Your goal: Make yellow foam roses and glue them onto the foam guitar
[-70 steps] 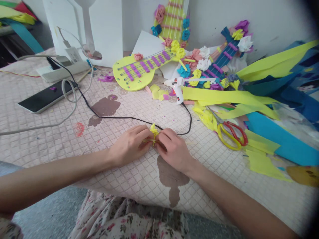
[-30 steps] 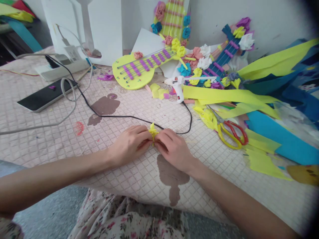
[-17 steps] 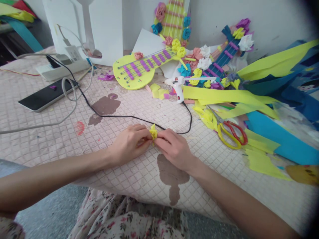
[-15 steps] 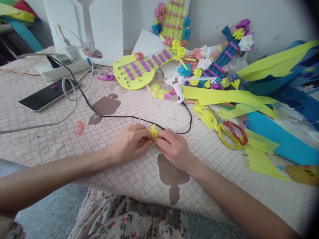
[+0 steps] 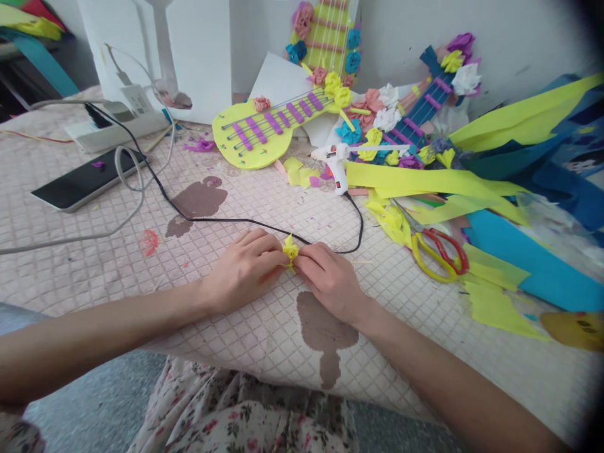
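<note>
Yellow flower [image 5: 291, 248] over the near middle of the counter [image 5: 245, 343]. Left hand [image 5: 249, 267]: grip pinching its left side. Right hand [image 5: 330, 280]: grip pinching its right side. Black cord [image 5: 248, 220] just beyond; glue gun [image 5: 336, 168] farther off, scissors [image 5: 438, 255] to the right.

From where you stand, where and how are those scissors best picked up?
I'd take the scissors by the handle loops, from the near side: the loops lie uncovered toward the person, while the blades point away among paper scraps.
</note>
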Demonstrator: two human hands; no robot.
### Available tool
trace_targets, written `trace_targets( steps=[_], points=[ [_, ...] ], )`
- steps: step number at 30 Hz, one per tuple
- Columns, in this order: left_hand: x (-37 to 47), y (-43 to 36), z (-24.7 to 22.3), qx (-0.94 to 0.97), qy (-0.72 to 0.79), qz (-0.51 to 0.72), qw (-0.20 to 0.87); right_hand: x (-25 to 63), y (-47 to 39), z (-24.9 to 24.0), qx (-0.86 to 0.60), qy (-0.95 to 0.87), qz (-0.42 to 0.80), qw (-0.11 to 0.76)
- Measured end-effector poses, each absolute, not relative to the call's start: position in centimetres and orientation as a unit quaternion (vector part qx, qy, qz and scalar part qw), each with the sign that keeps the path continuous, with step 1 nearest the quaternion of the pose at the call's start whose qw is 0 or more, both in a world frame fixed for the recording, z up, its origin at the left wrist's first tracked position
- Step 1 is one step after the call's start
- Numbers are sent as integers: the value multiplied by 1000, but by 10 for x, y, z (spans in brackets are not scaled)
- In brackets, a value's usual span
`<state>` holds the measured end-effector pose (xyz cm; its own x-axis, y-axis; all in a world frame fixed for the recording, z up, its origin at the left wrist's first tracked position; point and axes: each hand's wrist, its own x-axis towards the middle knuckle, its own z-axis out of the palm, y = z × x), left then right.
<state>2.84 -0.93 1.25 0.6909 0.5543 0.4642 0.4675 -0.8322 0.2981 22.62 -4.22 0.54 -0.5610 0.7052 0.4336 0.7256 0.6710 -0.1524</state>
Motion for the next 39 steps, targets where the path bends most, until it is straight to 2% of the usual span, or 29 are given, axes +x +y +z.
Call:
trace_targets(
  steps=[19,33,39],
  points=[
    [32,-12,15,929,277,244,23,224,-43,3,-399,-875,-9,275],
    [33,-12,16,926,283,250,-4,224,-42,3,-405,-883,-32,235],
    [33,-13,17,928,283,240,-15,224,-45,7,-410,-862,-21,298]
  ],
)
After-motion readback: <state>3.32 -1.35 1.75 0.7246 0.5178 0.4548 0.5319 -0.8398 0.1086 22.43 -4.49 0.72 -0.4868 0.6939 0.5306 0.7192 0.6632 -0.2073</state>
